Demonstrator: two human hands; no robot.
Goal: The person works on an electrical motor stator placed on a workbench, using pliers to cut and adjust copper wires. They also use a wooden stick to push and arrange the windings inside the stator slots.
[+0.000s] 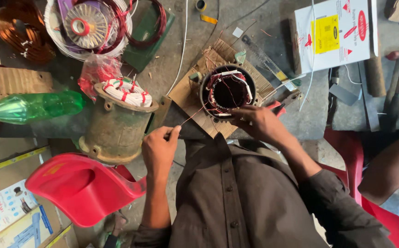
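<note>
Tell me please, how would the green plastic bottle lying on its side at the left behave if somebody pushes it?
The green bottle lies on its side and is round, so it would probably roll rather than slide. It looks like thin clear plastic, so likely light and easy to dent. The old motor housing beside it might stop its roll toward the right.
</note>
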